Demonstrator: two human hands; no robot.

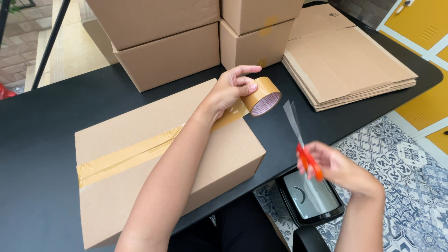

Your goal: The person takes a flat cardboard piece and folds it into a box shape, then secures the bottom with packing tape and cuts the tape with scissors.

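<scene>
Right now left hand (231,88) grips a brown packing tape roll (262,96), fingers thru the core, strip running back under the wrist along the seam of the cardboard box (158,158). Right hand (338,170) is closed on orange-handled scissors (303,142), blades pointing up, blurred, near the roll but apart.

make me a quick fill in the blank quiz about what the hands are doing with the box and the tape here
1. The left hand holds a roll of brown ____.
2. The right hand holds scissors with ____ handles.
3. A tape strip runs along the top of the closed cardboard box, which lies on a ____ table.
4. A stack of ____ cardboard boxes lies by the table's far right corner.

Missing words: tape; red; black; flattened
</scene>
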